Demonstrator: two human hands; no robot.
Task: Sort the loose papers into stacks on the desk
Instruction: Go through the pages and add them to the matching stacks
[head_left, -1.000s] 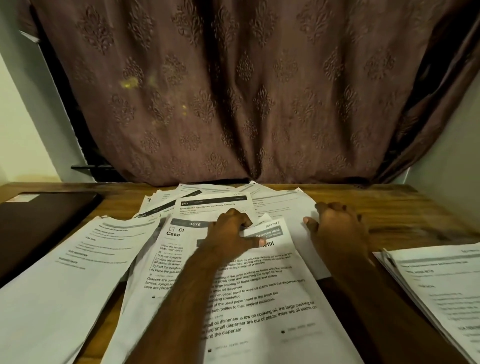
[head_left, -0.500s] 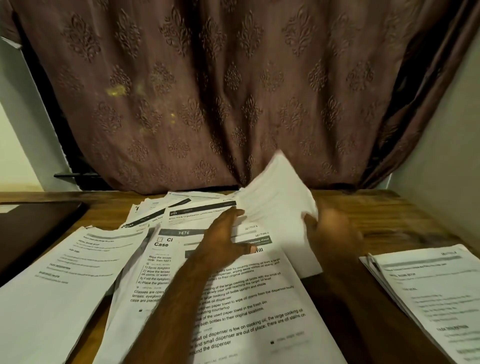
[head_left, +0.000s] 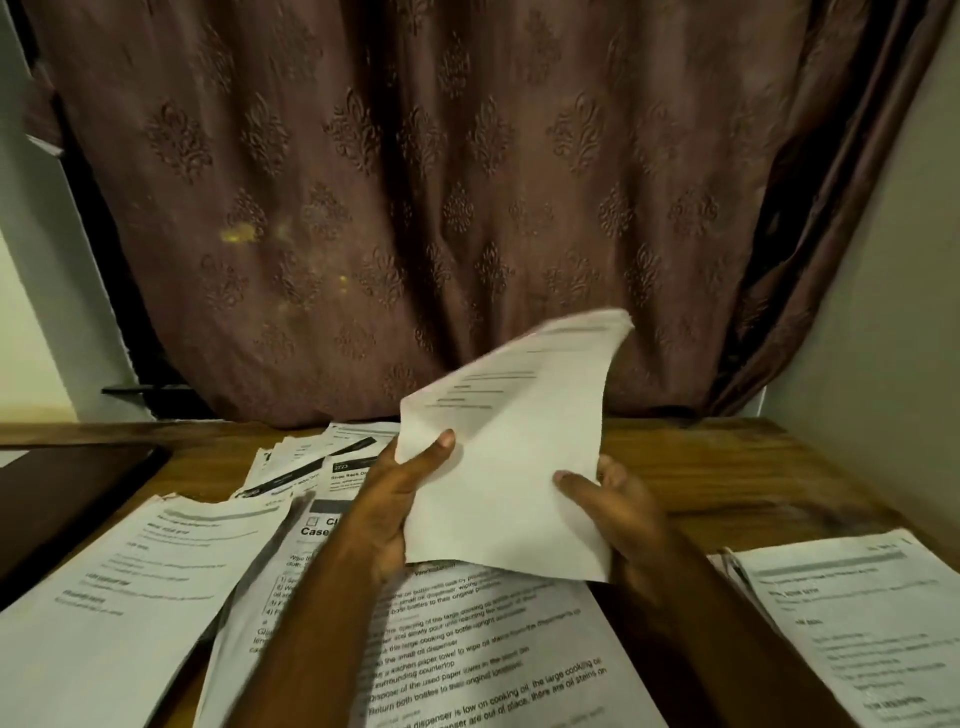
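Loose papers (head_left: 467, 649) lie fanned over the wooden desk (head_left: 701, 467) under and beyond both hands, thin printed sheets overlapping unevenly; squarer stacks sit outboard of each hand, left (head_left: 130, 597) and right (head_left: 857, 623). One sheet (head_left: 509, 467) is lifted clear between the hands, likely for reading before placement, bowing limply, top corner curled. Left hand (head_left: 395, 509) pinches its left edge, thumb on top; right hand (head_left: 618, 514) grips its lower right edge.

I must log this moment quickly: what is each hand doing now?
Left hand: grips the lifted sheet at its left edge, thumb on top.
Right hand: grips the same sheet at its lower right edge.
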